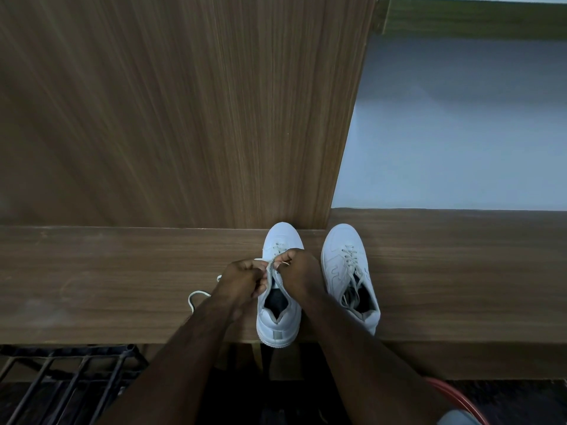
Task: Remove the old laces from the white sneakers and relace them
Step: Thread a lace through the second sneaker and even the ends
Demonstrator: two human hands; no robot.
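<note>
Two white sneakers stand side by side on a brown wood-grain table [122, 280], toes pointing to the far side and heels toward the near edge. The left sneaker [277, 317] sits with its heel at the near edge of the table and its toe close to an upright wooden panel [184, 111] that rises from the far side. The right sneaker [349, 271] lies just beside it, angled slightly, its heel swung a little to the right; its grey-white lace [351, 262] is threaded through the eyelets, with loose ends falling into the shoe opening. Both hands work over the middle of the left sneaker. The left hand [242, 279] has its grip clamped on the shoe's lace [271, 269], fingers curled round it beside the tongue. The right hand [299, 271] likewise has its grip closed, pinching the same lace just above the upper eyelets; the two hands are nearly touching. Only the farthest eyelets of this shoe show lace crossing them. A loose end of the lace [196, 297] trails on the table to the left of the left forearm, curving in a loop. A pale wall [460, 133] fills the far right, behind the panel. Below the near edge of the table, a dark slatted rack [61, 381] shows at the near left, and a red curved rim [457, 400] at the near right.
</note>
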